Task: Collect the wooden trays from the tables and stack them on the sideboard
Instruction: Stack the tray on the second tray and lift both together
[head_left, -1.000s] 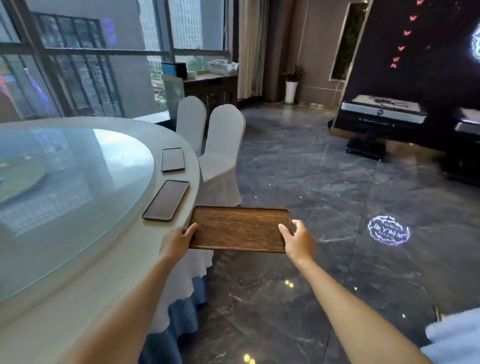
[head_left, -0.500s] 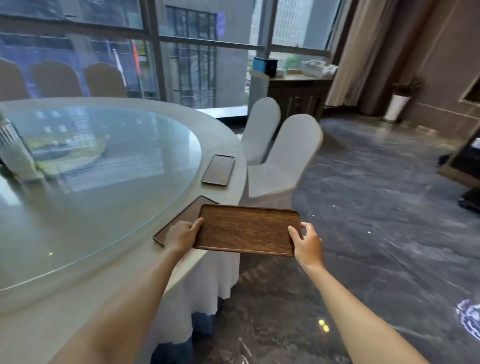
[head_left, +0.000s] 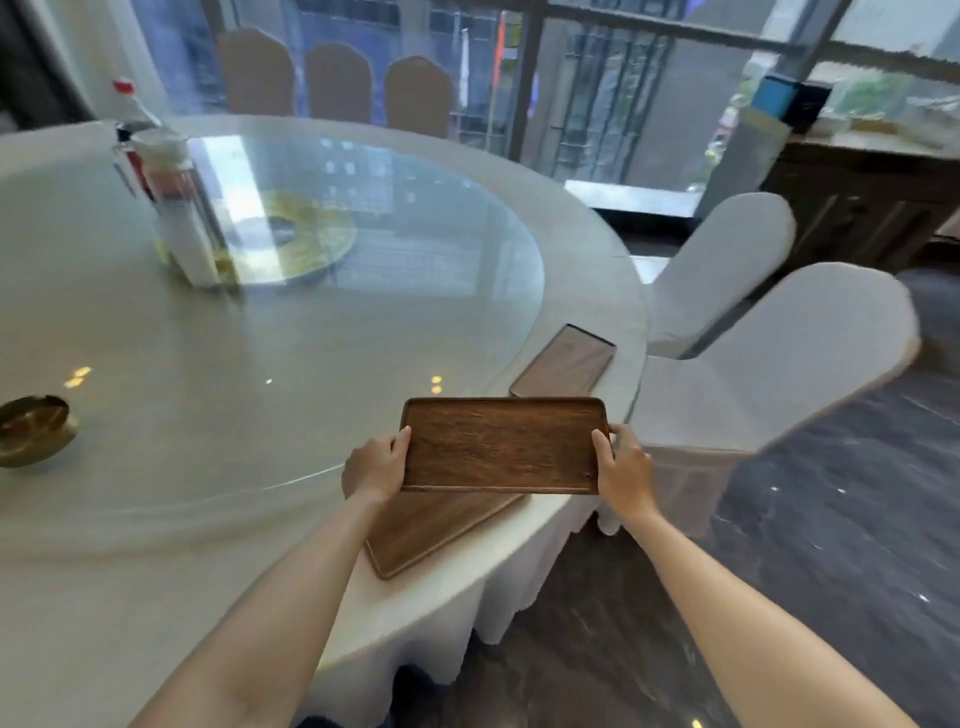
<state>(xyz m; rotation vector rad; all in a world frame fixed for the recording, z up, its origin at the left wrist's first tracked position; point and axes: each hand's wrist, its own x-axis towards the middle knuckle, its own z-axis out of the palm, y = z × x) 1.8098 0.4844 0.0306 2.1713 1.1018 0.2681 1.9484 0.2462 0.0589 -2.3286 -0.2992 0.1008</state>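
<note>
I hold a dark wooden tray (head_left: 501, 444) level by its two short ends, my left hand (head_left: 375, 464) on the left end and my right hand (head_left: 621, 467) on the right end. It hovers over a second wooden tray (head_left: 434, 530) that lies on the edge of the round white table (head_left: 156, 519), partly hidden under the held one and my left wrist. A third tray (head_left: 563, 361) lies farther along the table's rim. A dark wooden sideboard (head_left: 862, 192) stands by the window at the far right.
Two white-covered chairs (head_left: 769, 364) stand close to the table on the right. A glass turntable (head_left: 311, 312) carries bottles (head_left: 176, 208). A brass dish (head_left: 34, 428) sits at the left. Dark marble floor (head_left: 831, 545) stretches to the right.
My view has swung left toward the table. The held tray has moved from beside the table's edge to above the second tray lying there. Both hands keep their grip.
</note>
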